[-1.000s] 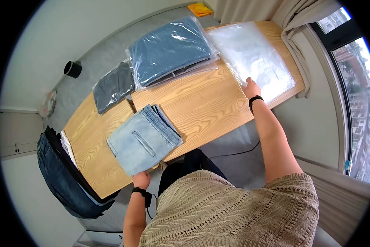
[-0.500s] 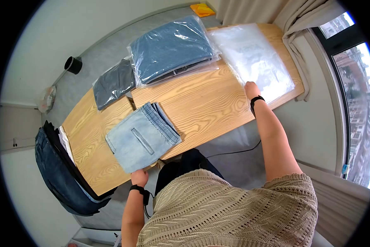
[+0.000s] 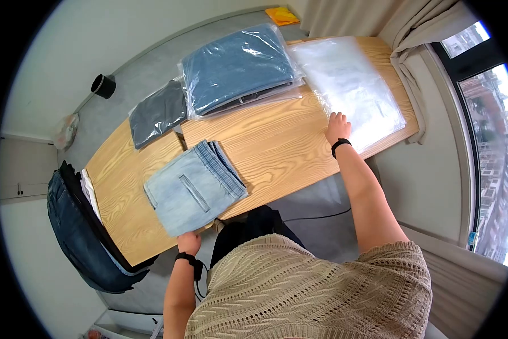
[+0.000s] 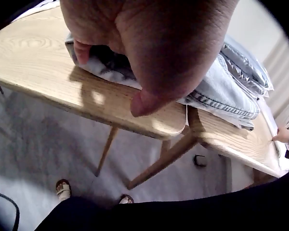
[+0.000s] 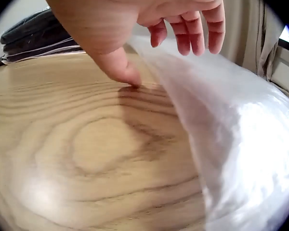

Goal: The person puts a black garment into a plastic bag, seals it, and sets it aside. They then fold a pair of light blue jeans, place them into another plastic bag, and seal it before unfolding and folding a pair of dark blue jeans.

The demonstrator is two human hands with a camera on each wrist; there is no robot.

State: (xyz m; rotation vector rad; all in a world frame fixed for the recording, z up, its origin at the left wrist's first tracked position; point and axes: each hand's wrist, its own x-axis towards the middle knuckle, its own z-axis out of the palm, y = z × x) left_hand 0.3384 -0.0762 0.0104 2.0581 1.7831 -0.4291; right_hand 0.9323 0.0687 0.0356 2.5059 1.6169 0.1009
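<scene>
Folded light-blue jeans [image 3: 194, 186] with a gathered waistband lie on the table. My left hand [image 3: 189, 243] rests at their near corner; in the left wrist view its thumb [image 4: 147, 102] hangs over the table's front edge, apart from the fingers, and most fingers are hidden. To the right lies a pile of clear plastic bags [image 3: 355, 85]. My right hand [image 3: 338, 129] is over the pile's left edge. In the right wrist view its thumb tip [image 5: 130, 79] is right at the wood beside the bags, with its loosely bent fingers [image 5: 197, 36] spread above the plastic.
Bagged blue clothing [image 3: 237, 68] and a bagged dark grey garment [image 3: 158, 116] lie along the table's far side. Dark jeans [image 3: 78, 237] hang over the left end. The wooden table [image 3: 276, 147] has a gap between its two parts. A black bin [image 3: 103, 86] stands on the floor.
My right hand has drawn back slightly to the left over the bags' edge, and its fingers have come apart. The left hand stays at the jeans' corner.
</scene>
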